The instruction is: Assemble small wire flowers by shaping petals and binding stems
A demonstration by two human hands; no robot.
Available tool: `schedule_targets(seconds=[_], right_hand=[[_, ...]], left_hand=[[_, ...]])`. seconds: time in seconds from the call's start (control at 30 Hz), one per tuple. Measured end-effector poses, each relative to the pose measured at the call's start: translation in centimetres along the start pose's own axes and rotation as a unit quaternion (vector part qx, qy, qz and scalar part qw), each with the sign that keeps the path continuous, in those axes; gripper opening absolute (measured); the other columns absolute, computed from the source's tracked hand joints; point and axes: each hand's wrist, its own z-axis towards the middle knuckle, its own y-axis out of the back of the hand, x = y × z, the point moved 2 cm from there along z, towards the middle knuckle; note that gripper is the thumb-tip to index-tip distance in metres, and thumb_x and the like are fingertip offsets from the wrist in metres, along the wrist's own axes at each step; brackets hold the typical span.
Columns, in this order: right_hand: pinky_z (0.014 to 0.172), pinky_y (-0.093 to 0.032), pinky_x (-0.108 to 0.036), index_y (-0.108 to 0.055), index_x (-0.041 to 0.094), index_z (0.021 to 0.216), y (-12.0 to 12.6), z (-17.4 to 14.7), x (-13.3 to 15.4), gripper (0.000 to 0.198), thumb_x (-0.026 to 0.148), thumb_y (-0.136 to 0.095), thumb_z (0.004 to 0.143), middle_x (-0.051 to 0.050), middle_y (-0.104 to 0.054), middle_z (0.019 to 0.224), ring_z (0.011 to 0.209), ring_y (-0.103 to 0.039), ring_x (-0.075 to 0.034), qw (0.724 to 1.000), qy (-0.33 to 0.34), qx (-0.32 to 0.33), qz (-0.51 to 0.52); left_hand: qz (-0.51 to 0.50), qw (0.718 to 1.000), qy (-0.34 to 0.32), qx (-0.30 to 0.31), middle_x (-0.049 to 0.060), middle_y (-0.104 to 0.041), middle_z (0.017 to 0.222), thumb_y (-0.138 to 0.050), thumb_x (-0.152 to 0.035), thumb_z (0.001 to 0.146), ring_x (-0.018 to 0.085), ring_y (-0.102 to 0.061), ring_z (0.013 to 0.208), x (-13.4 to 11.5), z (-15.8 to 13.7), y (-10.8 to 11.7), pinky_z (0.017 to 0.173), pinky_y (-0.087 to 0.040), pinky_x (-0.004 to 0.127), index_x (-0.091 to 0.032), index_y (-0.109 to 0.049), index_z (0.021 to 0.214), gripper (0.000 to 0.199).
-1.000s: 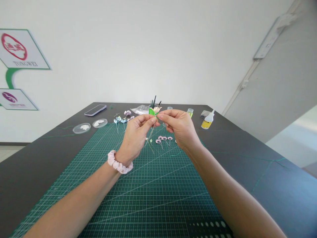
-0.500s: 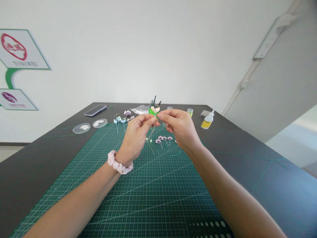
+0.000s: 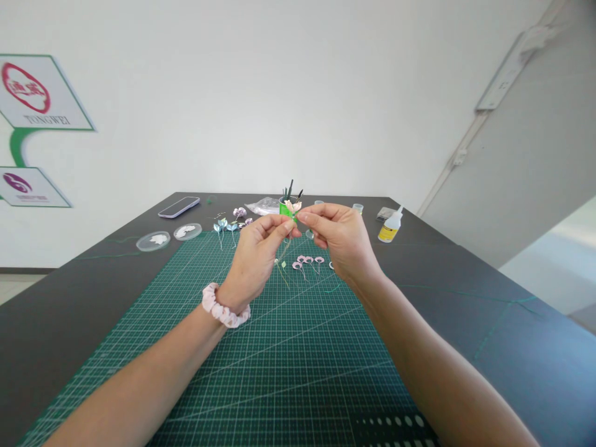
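A small pale pink artificial flower (image 3: 293, 206) stands upright above my fingers, over the far part of the green cutting mat (image 3: 279, 347). My left hand (image 3: 261, 248), with a pink scrunchie (image 3: 226, 305) at the wrist, pinches the flower's thin stem just under the petals. The stem's lower end slants down below the fingers. My right hand (image 3: 342, 239) is closed in a pinch at the right of the flower's base; what its fingertips hold is too small to make out. Beyond the hands lie several pink looped petals on wires (image 3: 308, 261) and a small green-leaved stem (image 3: 283, 267).
Blue wired flowers (image 3: 226, 226) and purple ones (image 3: 239, 212) lie at the mat's far left, near two shallow dishes (image 3: 153, 241). Farther back are a phone (image 3: 179, 207), a plastic bag (image 3: 263, 206) and a green tool cup (image 3: 283, 208). A glue bottle (image 3: 390, 226) stands at right.
My right hand has shifted very slightly at the flower's base. My left hand keeps its pinch on the stem, almost still.
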Motion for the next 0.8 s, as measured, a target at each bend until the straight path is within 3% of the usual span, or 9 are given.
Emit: schedule_targets(seconds=[0.3, 0.8], right_hand=[[0.045, -0.034, -0.024, -0.069, 0.017, 0.060, -0.29, -0.38, 0.73, 0.007, 0.020, -0.070, 0.066, 0.002, -0.058, 0.051, 0.049, -0.048, -0.008, 1.000, 0.017, -0.010, -0.021], [0.046, -0.035, -0.024, -0.069, 0.017, 0.060, -0.09, -0.22, 0.39, 0.007, 0.020, -0.070, 0.066, 0.002, -0.060, 0.052, 0.049, -0.049, -0.007, 1.000, 0.021, -0.006, -0.013]], left_hand=[[-0.018, 0.999, 0.010, -0.029, -0.001, -0.067, 0.068, -0.065, -0.022, 0.079, 0.012, -0.060, 0.073, -0.14, 0.04, 0.04, 0.079, -0.047, 0.028, -0.019, -0.066, 0.070, 0.010], [-0.036, 0.999, 0.001, -0.009, -0.001, -0.066, 0.069, -0.062, -0.020, 0.082, 0.012, -0.059, 0.075, -0.03, 0.01, -0.01, 0.081, -0.045, 0.028, -0.019, -0.067, 0.071, 0.012]])
